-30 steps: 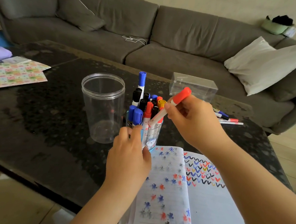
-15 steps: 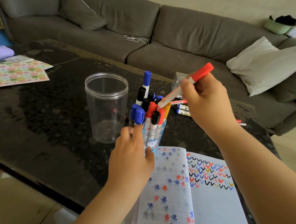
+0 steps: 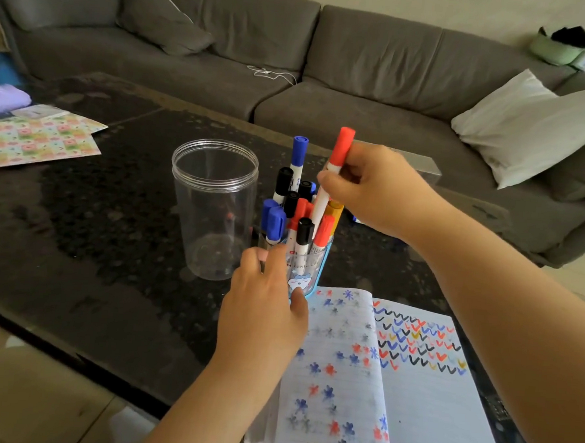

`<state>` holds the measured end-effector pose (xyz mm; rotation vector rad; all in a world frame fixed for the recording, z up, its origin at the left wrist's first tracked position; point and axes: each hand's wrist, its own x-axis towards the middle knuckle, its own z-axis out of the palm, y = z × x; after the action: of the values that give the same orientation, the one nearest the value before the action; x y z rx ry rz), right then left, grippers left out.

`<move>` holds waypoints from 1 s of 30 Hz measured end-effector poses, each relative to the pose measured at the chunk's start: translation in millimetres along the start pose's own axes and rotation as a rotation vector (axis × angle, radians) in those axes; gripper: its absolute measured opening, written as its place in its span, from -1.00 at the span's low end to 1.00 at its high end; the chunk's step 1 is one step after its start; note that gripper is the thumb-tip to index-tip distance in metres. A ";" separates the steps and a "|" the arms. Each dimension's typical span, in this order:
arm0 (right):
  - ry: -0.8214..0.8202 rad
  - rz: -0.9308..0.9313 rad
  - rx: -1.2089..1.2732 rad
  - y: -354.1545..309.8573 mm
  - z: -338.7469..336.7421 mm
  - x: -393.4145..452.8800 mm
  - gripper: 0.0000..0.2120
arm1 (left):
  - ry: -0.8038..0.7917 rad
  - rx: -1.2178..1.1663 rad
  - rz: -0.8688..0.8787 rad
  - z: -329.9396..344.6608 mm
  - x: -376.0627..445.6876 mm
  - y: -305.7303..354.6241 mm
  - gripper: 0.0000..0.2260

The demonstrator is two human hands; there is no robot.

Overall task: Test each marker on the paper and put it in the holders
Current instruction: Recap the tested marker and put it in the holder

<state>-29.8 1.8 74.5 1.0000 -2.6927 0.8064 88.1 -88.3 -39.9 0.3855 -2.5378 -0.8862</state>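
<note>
My right hand [image 3: 375, 192] pinches a red-capped marker [image 3: 333, 169], nearly upright with its lower end down among the markers in the small clear cup [image 3: 310, 267]. That cup has a blue base, a cloud sticker and several blue, black, red and orange markers standing in it. My left hand [image 3: 265, 308] grips the cup's near side. A tall, empty clear jar [image 3: 213, 209] stands just left of the cup. An open notebook [image 3: 394, 381] with coloured test marks lies in front on the dark table [image 3: 94, 243].
Patterned paper [image 3: 32, 140] and a purple object [image 3: 2, 99] lie at the table's far left. A clear plastic box [image 3: 421, 169] sits behind my right hand. A grey sofa with a white cushion [image 3: 529, 133] runs along the back.
My right hand has swung the red marker from slanted above the cup to nearly upright and lowered its end into the cup. My left hand stays on the cup.
</note>
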 end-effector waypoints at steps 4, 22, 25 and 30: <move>-0.080 0.025 0.116 -0.3 -6.2 1.6 -0.77 | -0.002 -0.033 -0.005 -0.4 0.9 -0.3 -0.50; 0.193 -0.096 0.058 12.6 -21.6 -2.2 -0.78 | 0.007 -0.108 -0.015 4.5 2.7 -1.9 -0.55; 0.149 -0.073 -0.015 22.6 -6.8 -13.8 -0.78 | 0.025 -0.150 -0.042 4.6 2.9 -1.0 -0.50; 0.084 -0.016 0.186 26.8 6.2 -29.7 -0.84 | 0.004 -0.177 -0.003 6.9 1.7 -0.9 -0.47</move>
<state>-24.2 32.0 48.1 0.9993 -2.5733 1.0872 83.4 -86.0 -44.8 0.3352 -2.4314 -1.1003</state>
